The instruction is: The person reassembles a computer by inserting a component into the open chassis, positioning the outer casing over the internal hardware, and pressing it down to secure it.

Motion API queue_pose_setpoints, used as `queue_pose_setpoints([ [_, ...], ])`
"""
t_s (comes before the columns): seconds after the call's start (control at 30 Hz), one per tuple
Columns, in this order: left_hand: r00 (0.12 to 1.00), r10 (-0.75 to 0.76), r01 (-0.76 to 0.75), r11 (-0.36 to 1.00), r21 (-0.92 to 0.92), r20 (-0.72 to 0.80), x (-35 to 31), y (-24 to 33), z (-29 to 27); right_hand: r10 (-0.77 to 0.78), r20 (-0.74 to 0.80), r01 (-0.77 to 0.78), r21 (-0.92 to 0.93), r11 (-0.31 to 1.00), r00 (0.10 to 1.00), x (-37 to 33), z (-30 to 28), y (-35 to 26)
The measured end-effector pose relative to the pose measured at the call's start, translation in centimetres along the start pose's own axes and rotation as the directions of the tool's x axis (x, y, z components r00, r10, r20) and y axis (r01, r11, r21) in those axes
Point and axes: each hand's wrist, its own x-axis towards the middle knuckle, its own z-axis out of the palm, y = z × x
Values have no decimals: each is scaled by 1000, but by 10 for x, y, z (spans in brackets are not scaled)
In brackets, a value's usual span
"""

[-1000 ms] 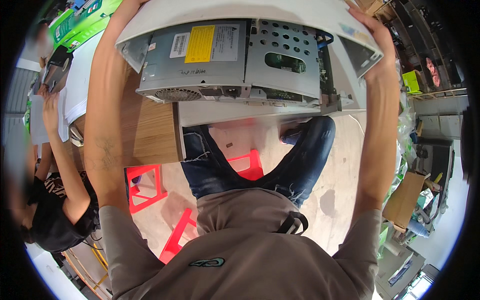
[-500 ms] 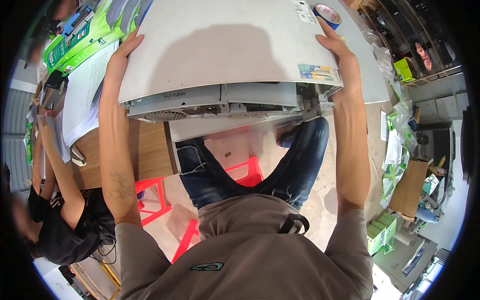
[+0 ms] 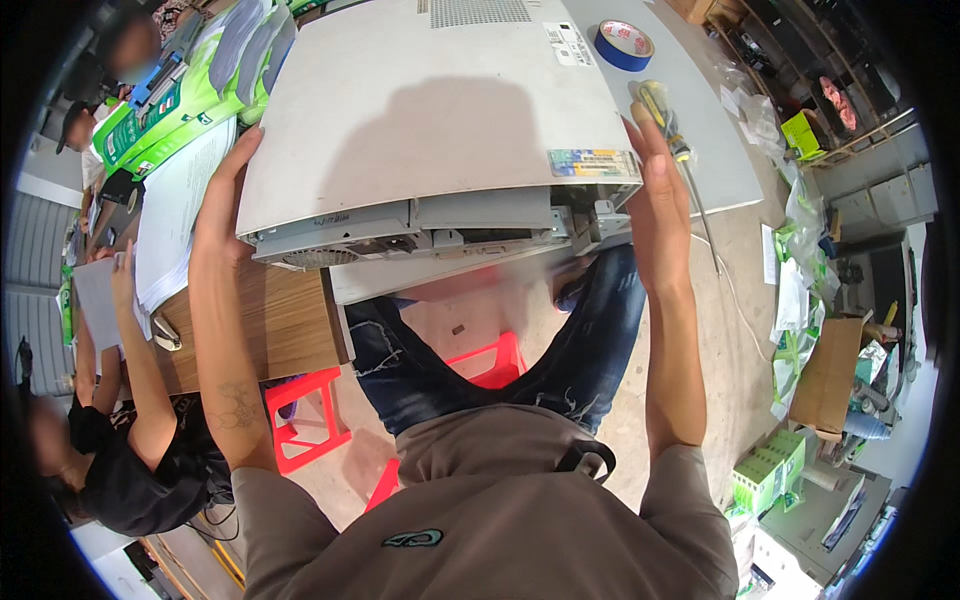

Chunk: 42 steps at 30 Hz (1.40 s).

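In front of me is a pale grey metal computer case (image 3: 420, 120), its near end uncovered. That end shows a fan grille (image 3: 320, 258), a metal bracket (image 3: 600, 225) and other inner parts. Along the left side my left hand (image 3: 228, 180) is closed against the case, fingertips near its upper edge. My right hand (image 3: 660, 200) presses on the opposite side near the front corner, its fingers pointing away from me. The case is held between both hands. Just right of the right fingers lies a screwdriver (image 3: 665, 115) with a yellow-black handle and long shaft.
A roll of blue tape (image 3: 624, 46) lies on the pale tabletop (image 3: 715, 165). Left are a paper stack (image 3: 180, 215), green packs (image 3: 150, 135) and a stapler (image 3: 167, 333). A seated co-worker (image 3: 140, 460) holds paper. A red stool (image 3: 305, 415) stands below; cartons and clutter line the right.
The case has shifted toward me and slightly left in view. My right hand has slid with it and turned flatter against the side. The screwdriver beside it now shows.
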Motion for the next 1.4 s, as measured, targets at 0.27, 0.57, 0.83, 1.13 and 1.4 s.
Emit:
queue_pose_setpoints([
  [0.27, 989, -24, 57, 974, -219, 147, 42, -20, 1, 196, 6, -191, 265, 945, 981, 22, 24, -19],
  [0.57, 997, 69, -57, 962, -269, 36, 51, 21, 1, 175, 31, -174, 382, 908, 984, 53, 38, -58],
  [0.83, 984, 174, -155, 927, -340, 24, 7, 20, 8, -7, -48, 17, 221, 975, 999, 23, 41, -63],
  [1.13, 983, 180, -175, 919, -354, -18, 5, 15, 26, 71, -33, -56, 335, 941, 997, 20, 35, -34],
  [1.4, 986, 168, -166, 954, -251, -16, 22, 28, 23, 132, -39, -108, 379, 919, 990, 39, 38, -36],
])
